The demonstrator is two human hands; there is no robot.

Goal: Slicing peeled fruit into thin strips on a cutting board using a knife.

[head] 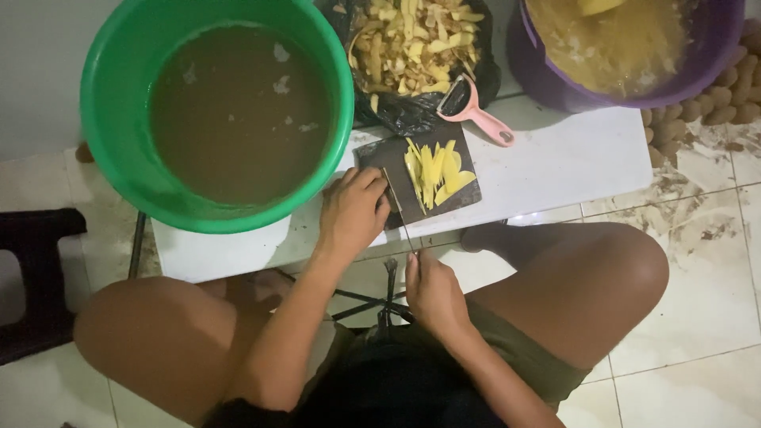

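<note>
Closest to the lens, the right hand point(432, 289) grips a knife point(400, 215), blade reaching onto the dark cutting board point(372, 154) beside yellow potato strips point(432, 170). Curled fingers of the left hand point(353, 212) press the board's near edge. Behind lie a pink peeler point(479, 115) and a green basin point(107, 95) of murky water.

The left hand point(353, 212) reaches forward with the forearm stretched out, palm down, fingers curled and knuckles raised. The right hand point(432, 293) sits nearer the body, closed in a fist-like grip, thumb on top, wrist bent slightly, forearm running back toward the lap.
</note>
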